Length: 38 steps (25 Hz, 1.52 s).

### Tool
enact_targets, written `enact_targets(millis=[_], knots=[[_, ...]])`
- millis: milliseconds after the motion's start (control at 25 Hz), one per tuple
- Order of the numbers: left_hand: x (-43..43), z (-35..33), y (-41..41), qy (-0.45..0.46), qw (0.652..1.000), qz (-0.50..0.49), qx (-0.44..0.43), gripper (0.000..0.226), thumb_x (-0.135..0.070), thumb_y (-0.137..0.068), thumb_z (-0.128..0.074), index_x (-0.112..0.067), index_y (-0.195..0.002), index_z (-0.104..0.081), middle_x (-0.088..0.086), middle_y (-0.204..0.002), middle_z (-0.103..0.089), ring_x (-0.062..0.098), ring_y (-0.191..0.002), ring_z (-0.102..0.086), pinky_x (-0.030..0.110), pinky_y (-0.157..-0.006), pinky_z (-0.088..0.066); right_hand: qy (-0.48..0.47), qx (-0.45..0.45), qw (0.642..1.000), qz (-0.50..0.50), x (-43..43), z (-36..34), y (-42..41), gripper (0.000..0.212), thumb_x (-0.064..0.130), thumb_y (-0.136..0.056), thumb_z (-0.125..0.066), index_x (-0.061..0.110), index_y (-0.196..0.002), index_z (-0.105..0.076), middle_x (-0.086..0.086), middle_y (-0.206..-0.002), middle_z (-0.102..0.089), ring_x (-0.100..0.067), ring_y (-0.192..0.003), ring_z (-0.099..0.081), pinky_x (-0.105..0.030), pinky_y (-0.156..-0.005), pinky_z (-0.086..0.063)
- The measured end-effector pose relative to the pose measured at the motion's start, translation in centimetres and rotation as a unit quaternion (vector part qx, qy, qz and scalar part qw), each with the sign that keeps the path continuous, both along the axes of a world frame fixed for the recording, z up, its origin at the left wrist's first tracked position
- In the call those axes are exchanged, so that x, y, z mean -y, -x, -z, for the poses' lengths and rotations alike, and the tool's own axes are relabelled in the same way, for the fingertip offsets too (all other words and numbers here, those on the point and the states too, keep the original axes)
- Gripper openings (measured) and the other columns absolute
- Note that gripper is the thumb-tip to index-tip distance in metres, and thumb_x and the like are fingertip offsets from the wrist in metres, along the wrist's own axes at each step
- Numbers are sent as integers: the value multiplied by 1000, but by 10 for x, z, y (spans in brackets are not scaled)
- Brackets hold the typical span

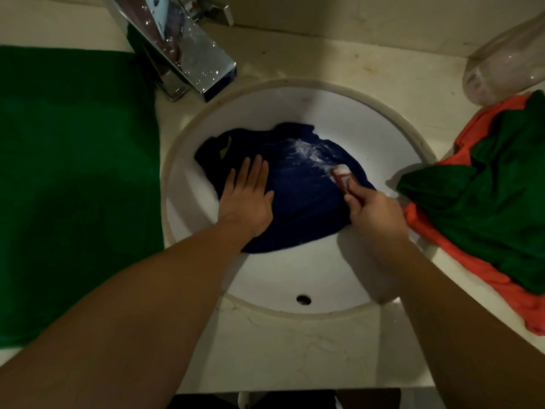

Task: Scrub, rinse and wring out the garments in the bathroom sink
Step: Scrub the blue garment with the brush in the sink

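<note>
A red-handled scrub brush (342,176) is grasped in the curled fingers of the right hand (374,214), and its white head is laid on the navy garment (300,208) near the cloth's 3 o'clock edge. The left hand (247,199) is pressed flat, fingers straight, on the garment's 9 o'clock side, so that the fabric is pinned against the basin. The garment is spread across the far half of the round white sink (295,278), and a streak of white suds (309,150) is seen on it at about 1 o'clock.

The cloth is judged to be soaked: limp, heavier than when dry, and apt to slide or bunch under the brush unless held down. For wringing, it is best gathered into a thick bunch and taken at both ends, not by one edge.

A chrome faucet (191,60) is set at the sink's 11 o'clock. A green cloth (73,187) is laid on the counter at 9 o'clock. A green garment (501,187) is heaped over an orange garment (472,255) at 3 o'clock.
</note>
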State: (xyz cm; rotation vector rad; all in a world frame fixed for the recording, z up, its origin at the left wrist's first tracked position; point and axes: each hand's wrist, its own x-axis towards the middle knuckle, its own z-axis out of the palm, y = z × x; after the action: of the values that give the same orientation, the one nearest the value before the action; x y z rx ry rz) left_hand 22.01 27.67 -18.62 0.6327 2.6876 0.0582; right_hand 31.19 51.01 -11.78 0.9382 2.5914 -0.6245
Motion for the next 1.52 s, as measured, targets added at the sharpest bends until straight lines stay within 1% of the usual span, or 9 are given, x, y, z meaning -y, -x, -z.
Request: enact_targets(millis=[200, 320, 440, 600, 840, 1040, 1200, 1360, 1520], knots=[[-3, 3, 11, 24, 1000, -8, -10, 64, -38, -107, -14, -13, -160, 11, 2, -169, 13, 21, -156, 11, 43, -125, 5, 109, -102, 984, -92, 86, 11, 3, 42, 30, -104, -54, 50, -141, -53, -7, -111, -72, -25, -95, -68, -34, -89, -54], [4, 7, 21, 30, 1000, -1, -7, 61, -37, -107, -9, -16, -159, 15, -2, -169, 16, 18, -155, 14, 41, -124, 9, 86, -42, 995, 10, 31, 10, -4, 35, 33, -106, -50, 50, -135, -58, 0, -103, -70, -12, -81, -63, -24, -72, -49], [3, 10, 18, 52, 998, -22, -20, 61, -36, -107, -7, -14, -158, 16, 0, -168, 17, 19, -155, 14, 42, -124, 9, 45, -26, 996, 70, 16, 11, 7, 37, 34, -105, -53, 41, -141, -58, -9, -115, -71, -19, -86, -61, -23, -82, -43], [-2, 5, 17, 42, 996, -75, -15, 61, -33, -107, -11, -12, -159, 13, 3, -169, 15, 21, -155, 14, 43, -125, 7, 141, -106, 983, -48, 97, 10, -4, 35, 32, -104, -51, 50, -133, -60, 9, -109, -69, -10, -90, -63, -29, -84, -51], [6, 5, 14, 66, 996, -62, -8, 60, -34, -108, -10, -12, -159, 13, 3, -169, 16, 22, -155, 13, 43, -125, 5, 7, 4, 999, 40, 1, 1, -3, 35, 38, -104, -53, 38, -138, -62, -6, -110, -72, -21, -86, -63, -31, -81, -47], [4, 2, 14, 60, 996, -60, -16, 61, -34, -108, -12, -12, -160, 10, 3, -169, 13, 21, -156, 12, 43, -125, 4, 154, -115, 975, -109, 90, 23, 0, 50, 35, -103, -48, 68, -139, -40, 3, -122, -69, -19, -102, -66, -34, -92, -55], [10, 2, 11, 83, 996, -41, 2, 61, -35, -108, -11, -12, -160, 12, 3, -169, 15, 22, -156, 11, 43, -125, 4, 72, -32, 997, 11, 1, 22, -10, 35, 40, -104, -53, 46, -138, -59, 2, -110, -71, -12, -86, -63, -29, -79, -51], [17, -7, 1, 76, 996, -35, 30, 64, -36, -108, -17, -12, -160, 10, 4, -169, 11, 24, -156, 7, 45, -125, 0, 23, -24, 996, -84, -11, 21, 4, 39, 39, -106, -46, 42, -144, -53, -4, -111, -66, -28, -97, -64, -45, -88, -54], [20, -23, -11, 76, 994, -29, 67, 64, -40, -107, -18, -15, -161, 4, 3, -170, 8, 22, -156, 4, 46, -125, -3, 38, -119, 979, -161, 14, -4, 0, 39, 33, -107, -48, 34, -145, -55, -10, -104, -55, -35, -88, -60, -42, -77, -53]])
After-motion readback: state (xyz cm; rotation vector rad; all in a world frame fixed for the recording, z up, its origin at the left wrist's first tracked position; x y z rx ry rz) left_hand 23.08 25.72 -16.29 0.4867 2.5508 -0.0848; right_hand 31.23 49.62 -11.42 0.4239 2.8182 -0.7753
